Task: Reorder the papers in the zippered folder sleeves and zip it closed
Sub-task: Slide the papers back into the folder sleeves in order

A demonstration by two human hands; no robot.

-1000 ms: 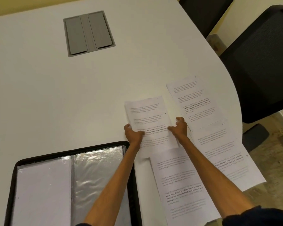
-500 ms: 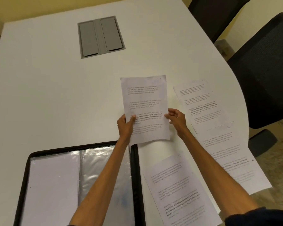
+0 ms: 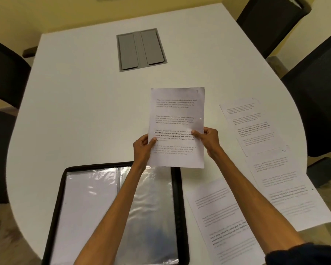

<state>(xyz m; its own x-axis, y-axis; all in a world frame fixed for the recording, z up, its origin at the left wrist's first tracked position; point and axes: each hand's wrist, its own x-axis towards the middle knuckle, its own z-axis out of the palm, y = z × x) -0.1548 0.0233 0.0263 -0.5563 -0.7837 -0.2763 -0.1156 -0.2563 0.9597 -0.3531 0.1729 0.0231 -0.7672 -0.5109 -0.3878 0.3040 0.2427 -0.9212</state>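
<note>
Folder: lies open flat on the white table, at 7 o'clock from the held sheet. A black zip rim runs round it, and its near end is cut off by the frame.
Left sleeve: holds a white sheet, with no print visible on it.
Right sleeve: clear, shiny plastic. With the glare and the left forearm across it, I cannot tell whether it holds anything.
Held sheet: a printed page lifted off the table, face to the camera.
Left hand: pinches the sheet's left edge, thumb in front and fingers curled behind.
Right hand: pinches the right edge the same way.
Loose sheets: three printed pages lie on the table. Those at 3 o'clock and 4 o'clock overlap. The one at 5 o'clock is crossed by the right forearm and cut off below.
Hard to read: the body text is blurred. A "10" shows where the two overlapping pages meet.
</note>
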